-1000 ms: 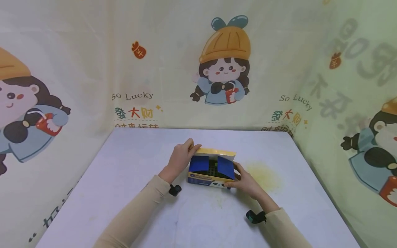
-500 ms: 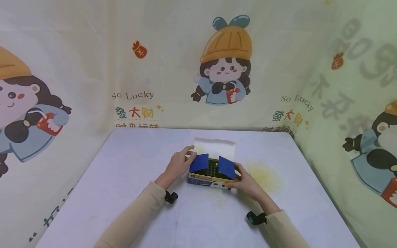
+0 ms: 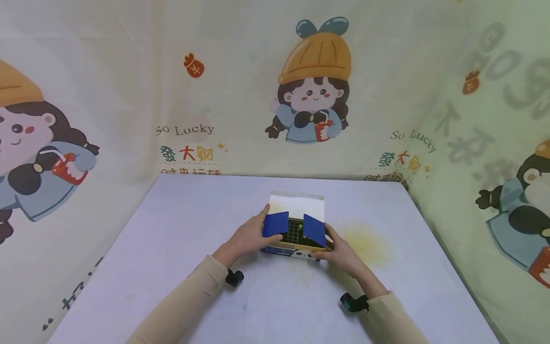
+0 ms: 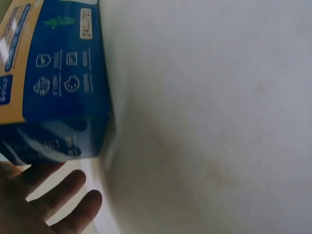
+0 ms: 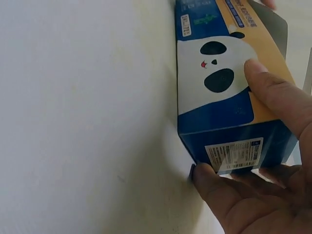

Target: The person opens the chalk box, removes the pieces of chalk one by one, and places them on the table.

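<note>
In the head view a blue and yellow cardboard box with a panda printed on it stands on the table, lid folded back. Two blue side flaps stick up over a dark insert with round holes, where a small green thing shows. My left hand spans the box's left end, thumb over the front edge and a finger up at the back corner. In the left wrist view, other fingers spread by the end face. Gripping the right end is my right hand, thumb on the printed front.
The white table extends around the box, with a yellowish stain to its right. Printed cloth hangs behind and along both sides. A small black camera is worn on the right wrist, another on the left.
The lid has swung back from over the box to lie behind it. My left hand has let go of the lid and moved down to the box's left end. The right hand stays put.
</note>
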A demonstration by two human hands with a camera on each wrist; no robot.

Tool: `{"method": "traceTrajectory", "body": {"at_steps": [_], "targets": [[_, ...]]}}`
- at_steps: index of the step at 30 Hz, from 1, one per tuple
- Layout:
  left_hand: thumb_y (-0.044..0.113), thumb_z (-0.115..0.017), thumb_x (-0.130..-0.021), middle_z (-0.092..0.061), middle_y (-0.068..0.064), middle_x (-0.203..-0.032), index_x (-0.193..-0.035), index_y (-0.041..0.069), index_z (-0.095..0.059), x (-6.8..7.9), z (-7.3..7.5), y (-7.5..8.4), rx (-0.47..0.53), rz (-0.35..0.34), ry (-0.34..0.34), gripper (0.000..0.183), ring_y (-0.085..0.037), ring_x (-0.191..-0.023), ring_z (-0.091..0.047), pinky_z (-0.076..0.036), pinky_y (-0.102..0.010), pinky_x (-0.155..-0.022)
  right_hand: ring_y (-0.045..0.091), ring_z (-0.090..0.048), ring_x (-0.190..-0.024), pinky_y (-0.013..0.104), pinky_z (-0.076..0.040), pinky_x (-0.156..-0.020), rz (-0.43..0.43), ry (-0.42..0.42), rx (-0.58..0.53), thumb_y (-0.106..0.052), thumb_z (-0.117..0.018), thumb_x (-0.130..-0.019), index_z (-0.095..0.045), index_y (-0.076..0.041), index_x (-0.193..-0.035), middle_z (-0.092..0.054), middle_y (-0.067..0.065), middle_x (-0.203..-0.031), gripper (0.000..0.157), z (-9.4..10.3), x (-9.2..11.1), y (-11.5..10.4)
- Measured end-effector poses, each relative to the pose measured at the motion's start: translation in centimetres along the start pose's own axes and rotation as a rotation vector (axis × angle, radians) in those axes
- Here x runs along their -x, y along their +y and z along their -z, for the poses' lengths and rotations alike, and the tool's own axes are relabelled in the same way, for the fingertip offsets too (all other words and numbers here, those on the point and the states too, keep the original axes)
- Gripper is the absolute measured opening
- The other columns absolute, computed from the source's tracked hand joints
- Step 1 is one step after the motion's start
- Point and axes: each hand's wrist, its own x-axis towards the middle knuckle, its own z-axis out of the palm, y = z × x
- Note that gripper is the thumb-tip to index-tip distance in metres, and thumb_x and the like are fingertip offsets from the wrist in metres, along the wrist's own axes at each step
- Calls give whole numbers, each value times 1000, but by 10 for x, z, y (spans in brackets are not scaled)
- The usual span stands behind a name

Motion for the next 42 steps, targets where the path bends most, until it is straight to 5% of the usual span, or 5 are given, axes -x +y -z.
{"method": "traceTrajectory", "body": {"at_steps": [8, 15, 24, 34, 42], "targets": [[73, -65, -87, -33, -19, -166, -168, 17, 2, 0, -4, 2, 25, -48, 86, 119, -36, -146, -44, -45, -55, -110, 50, -26, -151, 57, -39, -113, 59, 91, 40, -39, -81, -92, 24, -28, -163, -4, 23, -173, 127, -7, 4, -9], [63, -71, -88, -38, -14, -164, -168, 23, 4, 0, -3, 4, 15, -84, 191, 117, -35, -147, -44, -47, -54, -108, 48, -22, -154, 62, -40, -111, 262, 303, 107, -32, -77, -96, 16, -23, -166, -1, 21, -173, 117, -9, 5, -19], [48, -67, -96, -28, -13, -169, -167, 9, -8, 0, 12, 2, 50, -208, 429, 100, -32, -149, -41, -44, -54, -111, 42, -30, -152, 70, -30, -114, 467, 583, 211, -13, -69, -97, -2, -19, -169, -20, 19, -170, 98, -4, 8, -27], [17, -56, -97, -48, -18, -154, -155, 2, -39, 2, 20, -10, 47, -400, 671, 62, -36, -141, -48, -41, -56, -111, 49, -42, -138, 67, -31, -108, 434, 843, 288, 5, -64, -86, -41, 1, -157, -44, 27, -155, 74, 7, 8, -23], [-3, -57, -86, -62, -16, -132, -129, -1, -60, 9, 17, -28, -19, -529, 800, 44, -36, -122, -58, -43, -57, -103, 45, -56, -115, 61, -37, -100, 310, 828, 331, 11, -60, -81, -58, -2, -143, -70, 18, -121, 63, 6, 9, -16]]}}
